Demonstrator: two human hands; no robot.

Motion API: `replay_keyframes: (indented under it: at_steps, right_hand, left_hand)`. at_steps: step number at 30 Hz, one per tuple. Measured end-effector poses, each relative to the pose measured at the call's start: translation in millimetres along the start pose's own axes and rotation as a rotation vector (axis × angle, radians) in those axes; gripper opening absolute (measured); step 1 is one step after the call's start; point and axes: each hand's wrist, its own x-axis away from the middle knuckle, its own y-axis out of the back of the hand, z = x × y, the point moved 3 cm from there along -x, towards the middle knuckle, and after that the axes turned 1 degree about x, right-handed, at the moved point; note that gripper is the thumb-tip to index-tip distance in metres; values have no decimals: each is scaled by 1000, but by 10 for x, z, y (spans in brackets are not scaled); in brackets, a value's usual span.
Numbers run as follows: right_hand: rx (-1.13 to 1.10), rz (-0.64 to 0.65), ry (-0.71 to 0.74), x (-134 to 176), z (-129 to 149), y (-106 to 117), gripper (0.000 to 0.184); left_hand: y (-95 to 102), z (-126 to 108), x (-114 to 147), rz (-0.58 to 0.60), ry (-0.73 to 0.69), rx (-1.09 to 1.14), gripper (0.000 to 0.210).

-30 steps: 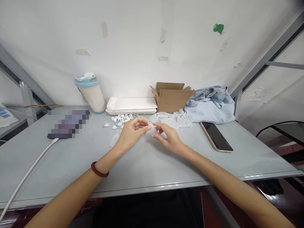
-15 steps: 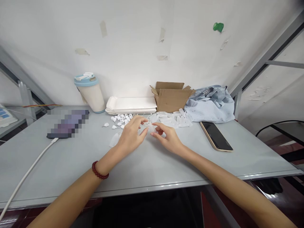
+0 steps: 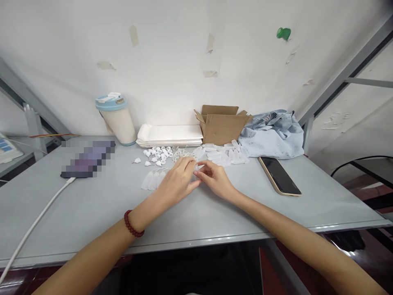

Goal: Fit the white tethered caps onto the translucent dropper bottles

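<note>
My right hand pinches a small translucent plastic piece, mostly covered by the fingers. Against it, from the left, comes my left hand, fingers bent and closed at the tips; what they grip is hidden. Beside the left hand lie several translucent plastic sleeves with thin strings at their tops. Just beyond the hands sits a tangle of off-white strings. White caps are scattered left of it, and more translucent plastic pieces are heaped to the right.
At the back stand a tumbler with a blue lid, a stack of white packets, an open cardboard box and a bundled light-blue cloth. A phone lies right; a partly pixelated device with a white cable lies left.
My left hand has moved slightly right and down, bringing its fingertips to the plastic piece in my right hand. The string tangle and the sleeves beside my left hand are more exposed.
</note>
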Motion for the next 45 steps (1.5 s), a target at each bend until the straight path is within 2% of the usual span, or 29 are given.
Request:
replay_keyframes:
  at_steps: [4, 8, 12, 20, 29, 35, 39, 43, 45]
  right_hand:
    - [-19, 67, -10, 4, 7, -18, 22]
    - [26, 87, 9, 13, 49, -2, 24]
    - [75, 98, 19, 15, 51, 6, 25]
    - [137, 114, 33, 13, 37, 3, 24]
    - [195, 109, 54, 3, 39, 20, 24]
    - [268, 51, 126, -22, 11, 62, 21]
    - [381, -4, 242, -76, -45, 131, 20]
    - [670, 1, 420, -152, -82, 163, 23]
    - [847, 50, 431, -186, -101, 146, 26]
  left_hand:
    - [120, 150, -17, 88, 75, 42, 31]
    - [298, 408, 7, 257, 261, 104, 45]
    - [401, 520, 45, 383, 384, 88, 45]
    - [339, 543, 125, 458, 316, 106, 43]
    - [341, 550, 157, 655, 359, 106, 53]
    - [352, 542, 151, 643, 360, 102, 55]
    - [355, 520, 138, 620, 359, 123, 55]
    - [331, 498, 86, 482, 377, 134, 52]
    - [298, 488, 55, 396, 380, 129, 48]
